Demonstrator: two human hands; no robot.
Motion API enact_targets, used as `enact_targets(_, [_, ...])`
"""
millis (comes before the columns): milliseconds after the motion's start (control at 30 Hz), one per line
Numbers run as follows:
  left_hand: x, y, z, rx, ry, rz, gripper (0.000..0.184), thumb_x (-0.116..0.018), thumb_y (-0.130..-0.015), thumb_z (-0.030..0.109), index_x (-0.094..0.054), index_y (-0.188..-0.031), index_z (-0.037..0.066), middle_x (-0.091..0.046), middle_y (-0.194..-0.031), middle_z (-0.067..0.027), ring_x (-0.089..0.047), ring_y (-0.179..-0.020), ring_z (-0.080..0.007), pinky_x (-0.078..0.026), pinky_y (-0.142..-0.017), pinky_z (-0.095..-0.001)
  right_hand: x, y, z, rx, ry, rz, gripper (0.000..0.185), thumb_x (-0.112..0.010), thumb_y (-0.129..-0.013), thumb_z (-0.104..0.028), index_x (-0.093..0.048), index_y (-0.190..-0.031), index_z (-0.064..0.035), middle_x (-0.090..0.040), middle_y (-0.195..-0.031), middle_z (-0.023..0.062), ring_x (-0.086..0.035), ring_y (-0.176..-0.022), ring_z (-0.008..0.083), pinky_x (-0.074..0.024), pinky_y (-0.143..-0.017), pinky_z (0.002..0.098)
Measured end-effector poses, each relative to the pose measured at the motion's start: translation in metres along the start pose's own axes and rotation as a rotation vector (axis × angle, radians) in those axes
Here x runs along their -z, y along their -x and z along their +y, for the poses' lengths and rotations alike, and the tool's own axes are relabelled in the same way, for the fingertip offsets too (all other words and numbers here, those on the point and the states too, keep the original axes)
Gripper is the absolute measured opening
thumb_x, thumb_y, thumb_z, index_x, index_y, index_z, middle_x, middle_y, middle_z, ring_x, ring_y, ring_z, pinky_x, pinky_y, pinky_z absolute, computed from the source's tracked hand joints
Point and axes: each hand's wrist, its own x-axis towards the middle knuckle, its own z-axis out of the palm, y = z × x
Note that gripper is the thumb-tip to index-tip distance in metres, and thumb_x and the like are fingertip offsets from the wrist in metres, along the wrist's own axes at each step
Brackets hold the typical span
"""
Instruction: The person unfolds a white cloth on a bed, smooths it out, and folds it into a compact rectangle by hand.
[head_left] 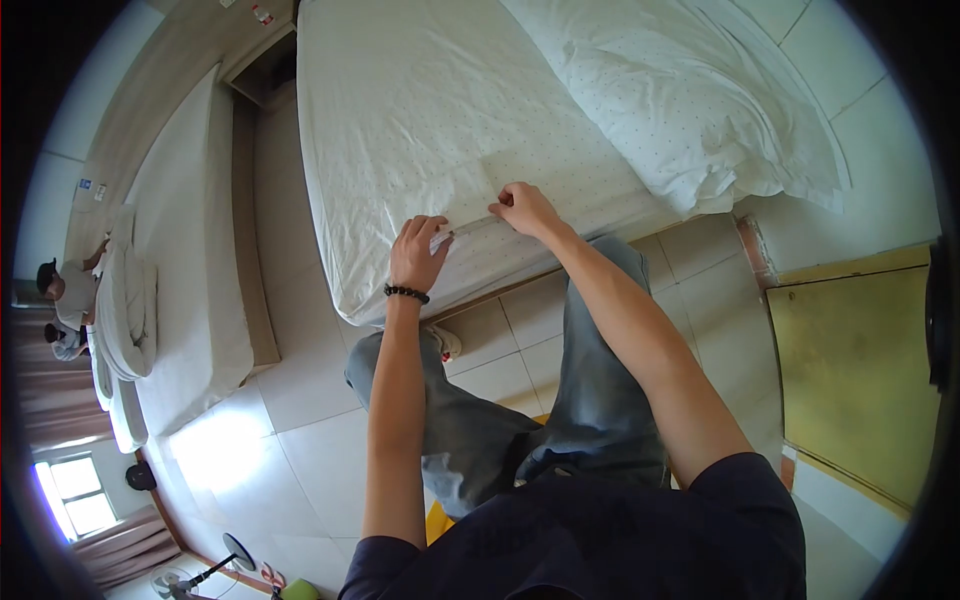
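A white bed sheet [390, 120] with small dots and loose wrinkles covers the bed in front of me. Along the side of the mattress nearest me, my left hand [420, 250], with a dark beaded bracelet at the wrist, is closed on a fold of the sheet, and a bit of white shows between thumb and fingers. To its right, my right hand [525, 210] pinches the same sheet with thumb and forefinger. A slight ridge in the cloth runs between the two hands. My fingers hide the exact grip points.
A rumpled white dotted quilt [690, 110] lies across the bed's right part. Another bed [190, 240] stands to the left, with bundled bedding [130, 290] and two people beside it. A yellow cabinet door [850, 360] is at the right, a fan [238, 552] at lower left.
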Motion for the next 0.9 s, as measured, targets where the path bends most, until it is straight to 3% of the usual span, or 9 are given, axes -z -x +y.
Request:
enact_targets(167, [0.001, 0.016, -0.016, -0.01, -0.088, -0.008, 0.02, -0.078, -0.086, 0.006, -0.07, -0.104, 0.01, -0.07, -0.096, -0.0038, -0.068, -0.088, -0.0254, -0.054, -0.077, -0.037, 0.001, 0.005, -0.008, -0.094, 0.022, -0.053, 0.025, -0.077, -0.094, -0.027, -0.074, -0.087, -0.0031, -0.073, -0.078, 0.0088, -0.068, -0.072, 0.0299, -0.0536, -0.069, 0.0415])
enact_targets(300, [-0.003, 0.016, -0.021, 0.162, -0.105, -0.162, 0.022, -0.078, -0.085, 0.01, -0.068, -0.104, 0.011, -0.07, -0.099, -0.0021, -0.067, -0.09, -0.0249, -0.054, -0.081, -0.0376, 0.0, 0.005, -0.003, -0.043, 0.085, -0.022, 0.027, -0.077, -0.094, -0.028, -0.074, -0.086, -0.0026, -0.074, -0.079, 0.0095, -0.068, -0.073, 0.0308, -0.0537, -0.07, 0.042])
enact_targets(500, [0.002, 0.013, -0.028, 0.241, -0.015, -0.32, 0.022, -0.081, -0.084, 0.014, -0.066, -0.1, 0.011, -0.069, -0.108, -0.0024, -0.064, -0.099, -0.0266, -0.052, -0.087, -0.0393, 0.007, 0.004, -0.009, -0.059, 0.078, -0.088, 0.028, -0.077, -0.094, -0.028, -0.075, -0.086, -0.0018, -0.075, -0.081, 0.0102, -0.069, -0.075, 0.0315, -0.0541, -0.071, 0.0419])
enact_targets(633, [-0.005, 0.007, -0.007, 0.064, -0.13, -0.143, 0.04, -0.085, -0.082, 0.022, -0.069, -0.117, 0.013, -0.066, -0.132, -0.0061, -0.06, -0.125, -0.0318, -0.048, -0.106, -0.0435, 0.0, -0.003, -0.018, -0.091, 0.051, 0.104, 0.031, -0.077, -0.094, -0.03, -0.074, -0.081, -0.0019, -0.074, -0.076, 0.0101, -0.068, -0.069, 0.0299, -0.0537, -0.068, 0.0397])
enact_targets(667, [-0.007, 0.003, -0.002, 0.065, -0.13, -0.148, 0.04, -0.085, -0.082, 0.022, -0.069, -0.117, 0.013, -0.066, -0.132, -0.0061, -0.06, -0.125, -0.0318, -0.048, -0.106, -0.0435, 0.0, -0.005, -0.017, -0.096, 0.049, 0.102, 0.031, -0.077, -0.094, -0.03, -0.074, -0.081, -0.0019, -0.074, -0.076, 0.0101, -0.068, -0.069, 0.0299, -0.0537, -0.068, 0.0397])
enact_targets(767, [-0.016, -0.017, 0.005, -0.022, -0.125, -0.11, 0.067, -0.087, -0.082, 0.033, -0.062, -0.141, 0.015, -0.054, -0.155, -0.0086, -0.045, -0.147, -0.0347, -0.036, -0.121, -0.0489, 0.001, -0.021, -0.009, -0.129, -0.024, -0.039, 0.033, -0.077, -0.093, -0.03, -0.073, -0.077, -0.0022, -0.071, -0.07, 0.0097, -0.065, -0.062, 0.0264, -0.0528, -0.065, 0.0373])
enact_targets(833, [-0.023, -0.024, 0.004, -0.049, -0.109, -0.097, 0.076, -0.087, -0.082, 0.037, -0.059, -0.149, 0.016, -0.05, -0.162, -0.0094, -0.04, -0.154, -0.0357, -0.033, -0.126, -0.0507, 0.006, -0.025, -0.008, -0.149, -0.038, -0.086, 0.033, -0.077, -0.093, -0.03, -0.073, -0.076, -0.0023, -0.071, -0.068, 0.0095, -0.063, -0.059, 0.0252, -0.0525, -0.064, 0.0364])
enact_targets(900, [-0.032, -0.032, 0.002, -0.026, -0.14, -0.141, 0.087, -0.085, -0.084, 0.043, -0.049, -0.159, 0.019, -0.041, -0.169, -0.0099, -0.032, -0.159, -0.0346, -0.026, -0.13, -0.052, 0.01, -0.03, -0.01, -0.137, -0.084, -0.098, 0.034, -0.078, -0.093, -0.03, -0.072, -0.072, -0.0025, -0.068, -0.065, 0.0085, -0.059, -0.054, 0.022, -0.0497, -0.059, 0.0342])
